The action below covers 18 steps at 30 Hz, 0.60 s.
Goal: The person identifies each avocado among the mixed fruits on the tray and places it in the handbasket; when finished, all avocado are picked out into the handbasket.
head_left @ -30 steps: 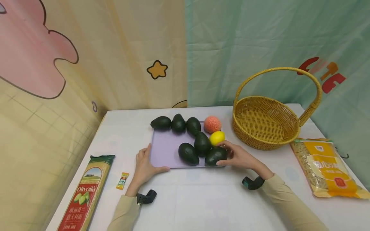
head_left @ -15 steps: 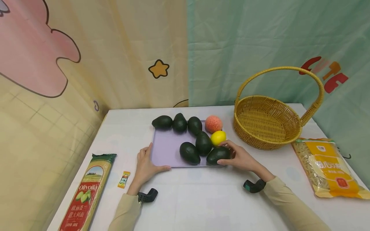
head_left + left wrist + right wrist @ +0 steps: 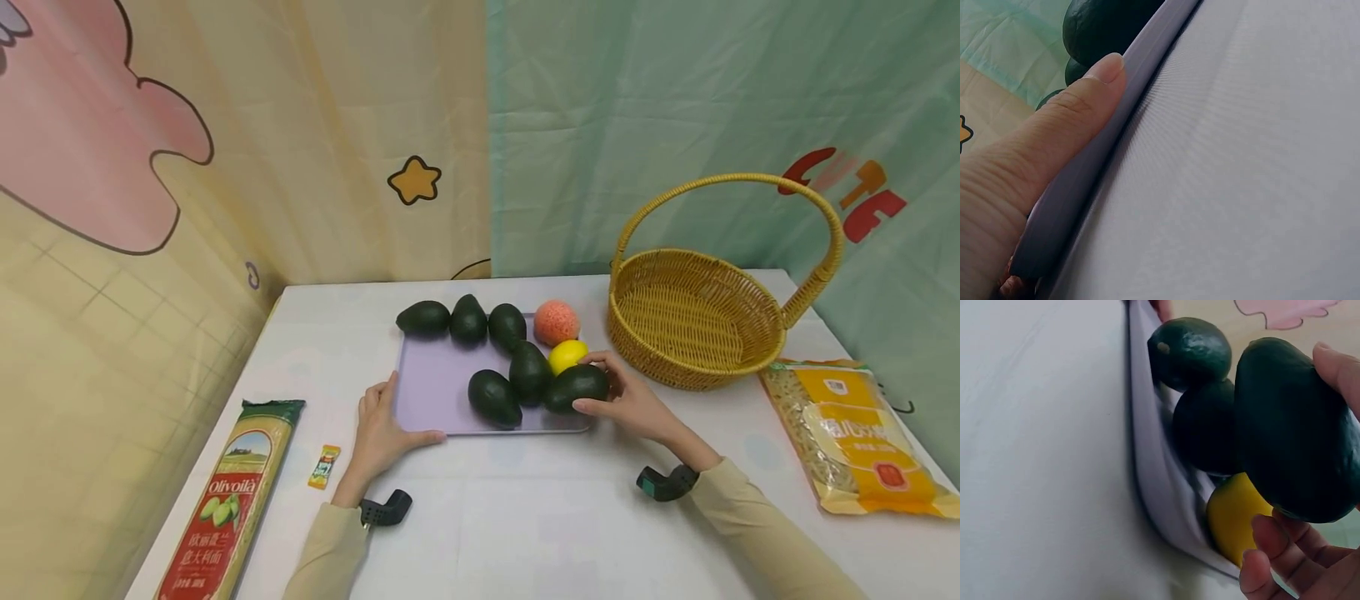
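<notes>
My right hand [image 3: 637, 408] pinches a dark green avocado [image 3: 576, 388] between thumb and fingers, tilted and raised a little over the tray's front right corner. The right wrist view shows the held avocado [image 3: 1297, 431] above a yellow lemon [image 3: 1235, 515]. At the front left corner of the lilac tray [image 3: 435, 375], my left hand [image 3: 378, 437] rests with its thumb along the front edge and its fingers by the left side. Several other avocados [image 3: 495, 398] lie on the tray, along with a pinkish-red bumpy round fruit [image 3: 557, 322] at the back right.
A golden wicker basket [image 3: 652, 358] with a tall handle stands to the right of the tray. Beyond its front lies a yellow bag of grain [image 3: 855, 437]. On the left are a red pasta packet [image 3: 221, 500] and a small yellow sachet [image 3: 324, 467].
My right hand has lifted the avocado slightly off the tray and shifted it right, tilting it. The left hand stays at the tray corner.
</notes>
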Tool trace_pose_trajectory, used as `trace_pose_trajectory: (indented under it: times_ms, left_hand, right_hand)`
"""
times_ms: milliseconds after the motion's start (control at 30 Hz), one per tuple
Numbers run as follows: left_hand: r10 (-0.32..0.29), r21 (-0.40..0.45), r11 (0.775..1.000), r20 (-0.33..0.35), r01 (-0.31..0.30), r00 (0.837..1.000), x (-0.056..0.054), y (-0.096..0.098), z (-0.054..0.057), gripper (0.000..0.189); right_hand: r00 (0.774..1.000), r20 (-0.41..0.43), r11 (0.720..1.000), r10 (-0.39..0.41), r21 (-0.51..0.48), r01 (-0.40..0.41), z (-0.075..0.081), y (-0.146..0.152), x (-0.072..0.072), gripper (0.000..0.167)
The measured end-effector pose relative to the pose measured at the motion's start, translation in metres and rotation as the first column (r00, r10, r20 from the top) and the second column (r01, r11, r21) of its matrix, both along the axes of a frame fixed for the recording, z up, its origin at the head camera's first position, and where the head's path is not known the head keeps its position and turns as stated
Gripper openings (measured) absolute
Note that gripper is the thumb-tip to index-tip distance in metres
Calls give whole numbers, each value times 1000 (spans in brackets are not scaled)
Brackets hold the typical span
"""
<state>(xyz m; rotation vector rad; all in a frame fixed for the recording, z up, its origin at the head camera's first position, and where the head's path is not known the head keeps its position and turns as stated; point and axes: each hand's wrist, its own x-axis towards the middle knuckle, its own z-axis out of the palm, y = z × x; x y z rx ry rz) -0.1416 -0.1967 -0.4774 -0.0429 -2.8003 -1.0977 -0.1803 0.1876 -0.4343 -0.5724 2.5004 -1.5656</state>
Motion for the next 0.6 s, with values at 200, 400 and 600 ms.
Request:
trace_pose_trajectory:
  times_ms: [200,400,600]
  left_hand:
    - [4,-13,1000,16,-4,1000,0,0,-1,128]
    - [5,-12,1000,9,-4,1000,-1,0,-1,128]
    - [1,-15,1000,3,0,1000,-1,0,-1,128]
  right_hand:
    - [1000,-14,993,-8,-116,6,12,0,-4,55]
    - [997,-62,973,-39,-231,24,35,6,-11,53]
    - [991,-90,946,-102,-318,68,57,21,-22,49]
